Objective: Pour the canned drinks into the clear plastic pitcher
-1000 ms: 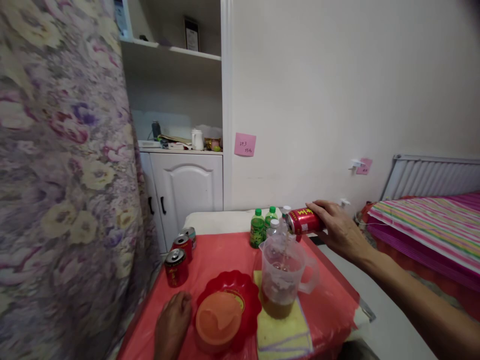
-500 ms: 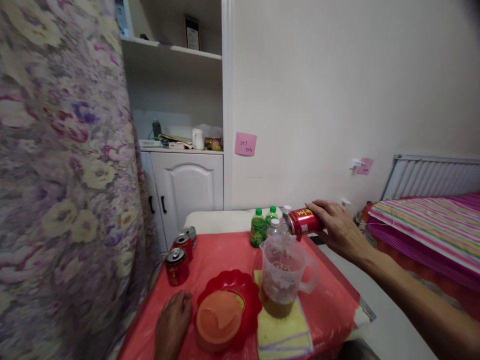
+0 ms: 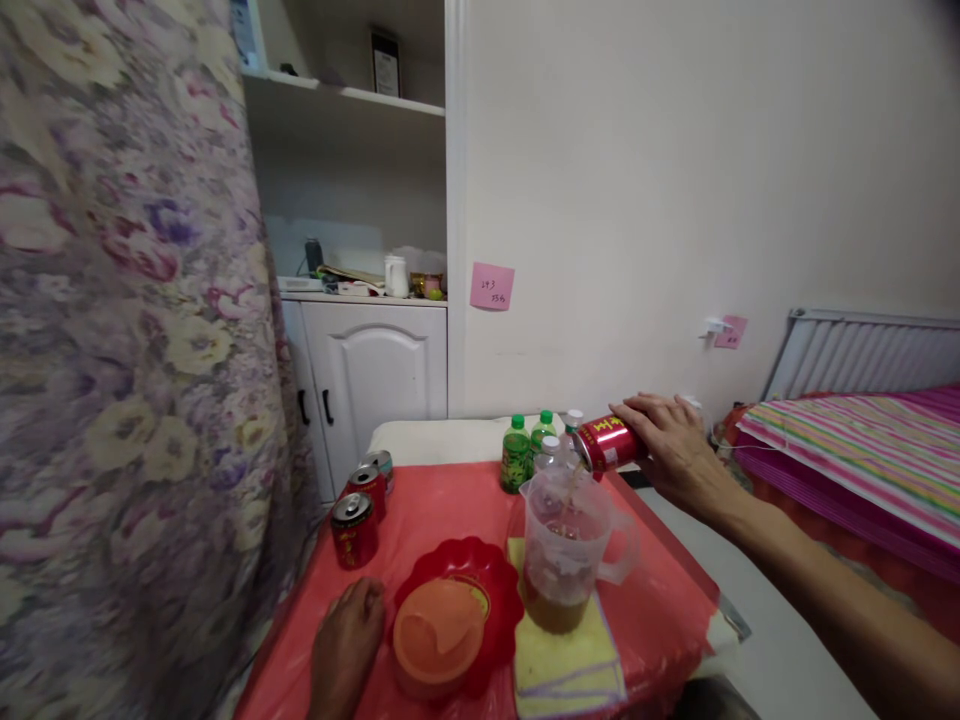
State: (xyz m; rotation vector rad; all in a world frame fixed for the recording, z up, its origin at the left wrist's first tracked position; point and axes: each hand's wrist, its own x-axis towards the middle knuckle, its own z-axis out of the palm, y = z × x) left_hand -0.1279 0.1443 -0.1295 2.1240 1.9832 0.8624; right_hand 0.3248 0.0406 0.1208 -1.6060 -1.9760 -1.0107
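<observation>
The held can looks like glossy metal, the jug cloudy, smooth plastic. The cloth is matt fabric, the table cover shiny plastic, the dish smooth plastic.

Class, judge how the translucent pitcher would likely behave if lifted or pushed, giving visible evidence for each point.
The pitcher would probably feel bottom-heavy, since brownish liquid sits in its lower part. Its walls look like translucent plastic, so they may flex slightly rather than shatter. Pushed, it might drag the yellow cloth under it along.

Pale wall, floral curtain
</observation>
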